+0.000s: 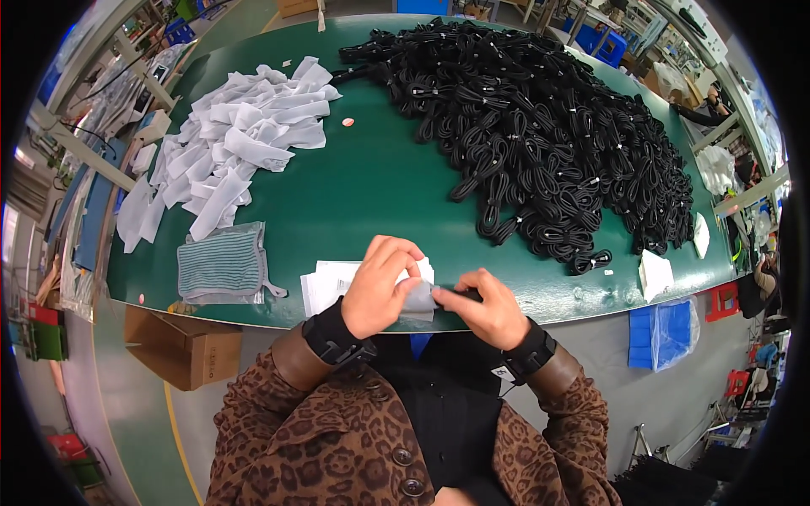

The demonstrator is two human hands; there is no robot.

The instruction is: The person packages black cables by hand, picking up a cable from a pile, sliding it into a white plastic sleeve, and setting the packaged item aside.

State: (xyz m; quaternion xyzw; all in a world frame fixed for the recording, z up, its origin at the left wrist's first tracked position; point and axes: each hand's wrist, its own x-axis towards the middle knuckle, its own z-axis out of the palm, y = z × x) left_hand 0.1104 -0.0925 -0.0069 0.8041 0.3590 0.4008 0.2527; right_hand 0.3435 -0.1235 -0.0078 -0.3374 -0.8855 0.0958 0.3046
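Observation:
At the table's near edge, my left hand (381, 288) is closed, thumb and fingertips pinching the left side of a small greyish-white pouch (419, 298). My right hand (489, 310) is closed too, its fingertips at the right edge of that pouch. Something dark shows beneath the right fingers; its kind cannot be made out. Under and beside the left hand lies a stack of white printed sheets (319, 287). Farther left spreads a heap of similar pale pouches (253, 126). A large pile of coiled black cables (540, 126) covers the right and far part of the table.
A green-striped cloth item in clear wrap (221, 266) lies left of the sheets on the green tabletop (363, 185). A white packet (655, 275) is at the right edge. Below stand a cardboard box (190, 346) on the left and a blue bin (654, 336) on the right.

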